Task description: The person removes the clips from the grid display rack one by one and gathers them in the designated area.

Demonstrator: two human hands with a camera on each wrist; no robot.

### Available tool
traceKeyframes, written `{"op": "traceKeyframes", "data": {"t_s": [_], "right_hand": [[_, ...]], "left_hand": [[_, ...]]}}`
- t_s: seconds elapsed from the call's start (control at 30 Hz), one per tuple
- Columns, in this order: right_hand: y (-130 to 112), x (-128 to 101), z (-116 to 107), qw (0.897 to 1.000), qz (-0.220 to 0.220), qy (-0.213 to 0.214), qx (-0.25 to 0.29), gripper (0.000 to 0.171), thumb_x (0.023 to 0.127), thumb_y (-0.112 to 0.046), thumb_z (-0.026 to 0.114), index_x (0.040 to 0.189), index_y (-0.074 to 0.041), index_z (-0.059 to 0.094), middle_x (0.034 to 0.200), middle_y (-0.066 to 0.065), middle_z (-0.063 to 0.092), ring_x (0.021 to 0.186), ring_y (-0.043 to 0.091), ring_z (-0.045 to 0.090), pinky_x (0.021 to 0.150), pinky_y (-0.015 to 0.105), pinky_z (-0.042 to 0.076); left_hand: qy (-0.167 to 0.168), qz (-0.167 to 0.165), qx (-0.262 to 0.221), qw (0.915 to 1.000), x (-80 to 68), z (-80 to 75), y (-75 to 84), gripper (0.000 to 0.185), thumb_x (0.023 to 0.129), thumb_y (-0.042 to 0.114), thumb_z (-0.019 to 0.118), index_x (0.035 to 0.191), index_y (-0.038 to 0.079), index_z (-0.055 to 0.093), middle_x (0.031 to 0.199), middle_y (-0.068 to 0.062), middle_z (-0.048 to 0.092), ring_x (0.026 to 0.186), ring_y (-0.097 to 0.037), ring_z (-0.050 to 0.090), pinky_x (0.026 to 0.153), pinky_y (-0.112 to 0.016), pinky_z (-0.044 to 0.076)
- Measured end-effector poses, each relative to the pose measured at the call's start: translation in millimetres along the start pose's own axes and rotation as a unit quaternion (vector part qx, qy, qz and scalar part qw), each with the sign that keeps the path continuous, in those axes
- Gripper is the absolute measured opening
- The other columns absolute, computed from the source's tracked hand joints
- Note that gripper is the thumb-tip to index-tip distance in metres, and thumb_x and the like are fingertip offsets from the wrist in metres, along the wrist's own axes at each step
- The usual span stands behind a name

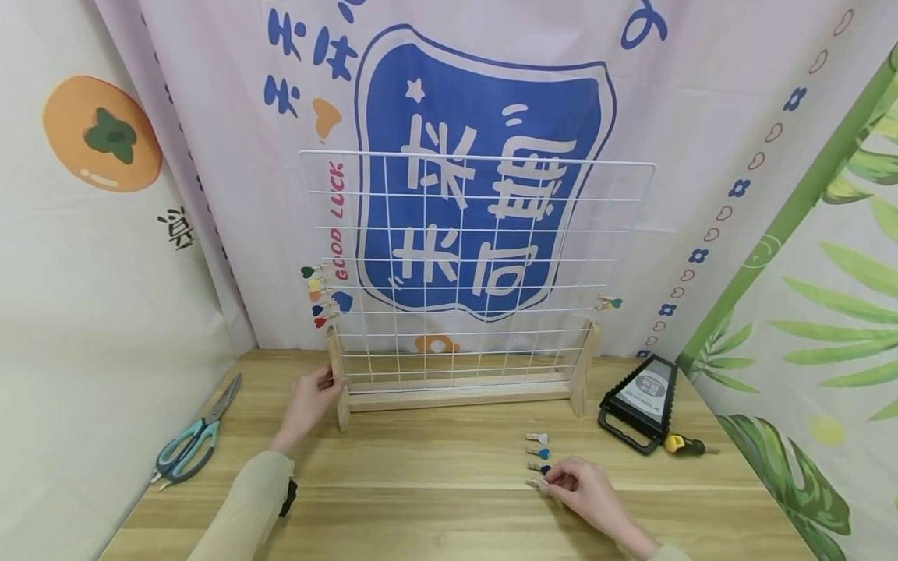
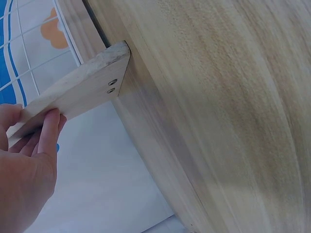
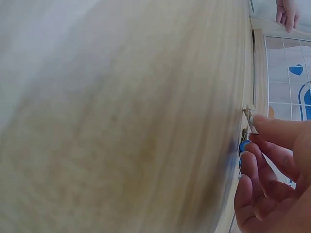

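Note:
A white wire grid panel (image 1: pixel 477 265) stands upright in a wooden stand (image 1: pixel 456 393) at the back of the table. My left hand (image 1: pixel 319 387) grips the stand's left end piece (image 2: pixel 73 92), with its fingers (image 2: pixel 48 131) wrapped round the edge. Several small heart-tipped wooden pegs (image 1: pixel 537 453) lie in a short row on the table. My right hand (image 1: pixel 552 485) pinches the nearest peg (image 1: pixel 536 485) of that row, which also shows as the peg (image 3: pixel 250 118) in the right wrist view. Several coloured pegs (image 1: pixel 319 296) are clipped to the grid's left edge, and one peg (image 1: pixel 609 302) to its right edge.
Teal-handled scissors (image 1: pixel 199 436) lie at the table's left side. A black tool case (image 1: pixel 645 397) and a yellow-handled tool (image 1: pixel 684 445) sit at the right. Printed cloth hangs behind and on both sides. The wooden table (image 1: pixel 421 506) extends toward me.

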State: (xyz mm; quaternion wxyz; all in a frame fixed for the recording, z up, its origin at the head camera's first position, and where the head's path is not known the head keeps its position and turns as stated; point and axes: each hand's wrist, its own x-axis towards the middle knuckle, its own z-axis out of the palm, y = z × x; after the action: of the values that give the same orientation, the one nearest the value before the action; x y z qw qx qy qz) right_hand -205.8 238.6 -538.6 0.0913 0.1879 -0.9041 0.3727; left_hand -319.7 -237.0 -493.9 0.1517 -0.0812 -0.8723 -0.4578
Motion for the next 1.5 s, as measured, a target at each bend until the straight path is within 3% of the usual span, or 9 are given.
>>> {"op": "traceKeyframes", "data": {"t_s": [0.3,0.53,0.6,0.77,1.0,1.23,1.37,1.5], "right_hand": [[1,2,2,0.999,0.029,-0.019,-0.035,0.006,0.08,-0.017,0.081,0.083,-0.015,0.076,0.073,-0.01,0.06,0.061,-0.009,0.044,0.051,0.013,0.042],[1,9,-15,0.999,0.032,-0.023,-0.028,0.013,0.081,-0.016,0.081,0.088,-0.008,0.075,0.079,-0.003,0.069,0.066,-0.007,0.051,0.056,0.013,0.048],[1,14,-23,0.999,0.022,-0.007,-0.025,0.014,0.081,-0.014,0.08,0.089,-0.005,0.075,0.08,0.0,0.071,0.067,-0.006,0.054,0.058,0.014,0.051],[-1,36,-51,0.995,-0.013,0.079,-0.052,0.015,0.077,-0.008,0.081,0.089,-0.003,0.074,0.08,0.005,0.072,0.066,-0.002,0.058,0.057,0.015,0.054],[-15,80,-115,0.985,0.017,0.151,-0.08,0.021,0.088,-0.015,0.074,0.104,-0.002,0.072,0.092,0.013,0.072,0.073,-0.007,0.055,0.063,0.01,0.052],[-20,119,-159,0.967,0.043,0.247,-0.053,0.03,0.095,-0.024,0.067,0.114,0.0,0.07,0.105,0.019,0.069,0.077,-0.019,0.048,0.068,-0.005,0.043],[-19,131,-168,0.961,0.061,0.265,-0.053,0.035,0.097,-0.027,0.065,0.119,-0.001,0.068,0.11,0.02,0.068,0.076,-0.023,0.046,0.067,-0.007,0.04],[-19,140,-171,0.963,0.077,0.255,-0.05,0.038,0.098,-0.031,0.063,0.123,-0.002,0.066,0.115,0.02,0.068,0.077,-0.024,0.045,0.067,-0.006,0.039]], "left_hand": [[0.002,-0.002,0.0,1.0,0.8,-1.1,0.7,0.03,0.095,0.002,0.062,0.119,-0.016,0.061,0.114,-0.035,0.067,0.107,-0.046,0.068,0.088,-0.043,0.061],[0.002,-0.001,0.003,1.0,1.1,-1.4,1.6,0.031,0.095,0.001,0.062,0.12,-0.016,0.06,0.114,-0.035,0.067,0.107,-0.045,0.068,0.089,-0.044,0.061],[0.002,-0.003,0.006,1.0,0.4,-1.2,1.9,0.031,0.095,0.002,0.063,0.12,-0.016,0.061,0.113,-0.035,0.067,0.107,-0.045,0.068,0.087,-0.043,0.061],[0.006,-0.006,0.016,0.9998,-0.5,-1.1,2.0,0.03,0.094,0.004,0.064,0.118,-0.014,0.063,0.11,-0.033,0.069,0.104,-0.043,0.07,0.083,-0.04,0.063],[0.007,-0.008,0.014,0.9999,-0.3,-1.7,2.0,0.029,0.095,0.004,0.064,0.118,-0.013,0.063,0.112,-0.033,0.069,0.106,-0.043,0.069,0.085,-0.041,0.062],[0.007,-0.011,0.012,0.9998,-0.3,-1.5,2.5,0.03,0.095,0.004,0.063,0.119,-0.014,0.062,0.112,-0.033,0.069,0.106,-0.043,0.069,0.085,-0.041,0.062],[0.006,-0.012,0.012,0.9998,-1.6,-0.3,1.8,0.029,0.095,0.003,0.063,0.118,-0.014,0.062,0.112,-0.033,0.068,0.106,-0.043,0.069,0.085,-0.04,0.063],[0.008,-0.008,0.01,0.9999,-2.1,0.3,1.0,0.028,0.094,0.002,0.064,0.116,-0.015,0.063,0.111,-0.034,0.068,0.105,-0.044,0.069,0.084,-0.04,0.063]]}}
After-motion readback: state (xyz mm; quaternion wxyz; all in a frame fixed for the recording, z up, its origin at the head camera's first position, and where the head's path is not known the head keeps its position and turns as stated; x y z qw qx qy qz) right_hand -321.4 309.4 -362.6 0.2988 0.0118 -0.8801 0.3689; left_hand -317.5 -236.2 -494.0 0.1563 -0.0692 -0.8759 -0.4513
